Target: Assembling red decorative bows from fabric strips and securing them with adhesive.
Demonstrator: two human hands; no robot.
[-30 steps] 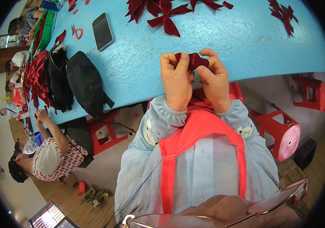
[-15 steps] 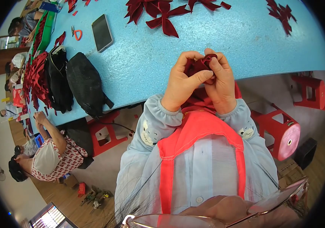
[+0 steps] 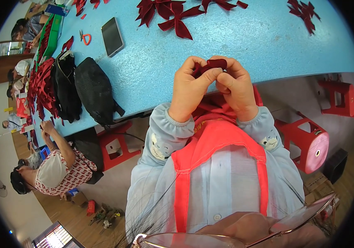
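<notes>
Dark red, velvet-like cloth is seen in the head view, as a small folded piece (image 3: 217, 63) held up above the blue worktop (image 3: 156, 62), not far from its near edge. From here, it is judged, the folds could be lost: the piece is pinched mainly by the ends of the fingers, and if the pressure of one thumb were relaxed, the soft cloth could be opened or twisted. Because the near edge is so close, a slipped piece might also be dropped over it, onto the red apron (image 3: 226, 132), where it would be noticed less easily against a similar colour.

By the left hand (image 3: 191, 89), the left part of the piece is gripped, with the fingers curled and the thumb laid toward the middle. By the right hand (image 3: 237, 87), the right part appears to be pinched between the thumb and the bent fingers. Both hands are nearly closed, with only a narrow space for the cloth; how the hidden fingers are placed cannot be told. Bow-shaped pieces (image 3: 178, 20) of the same colour are laid farther from the near edge, well apart from the hands.
</notes>
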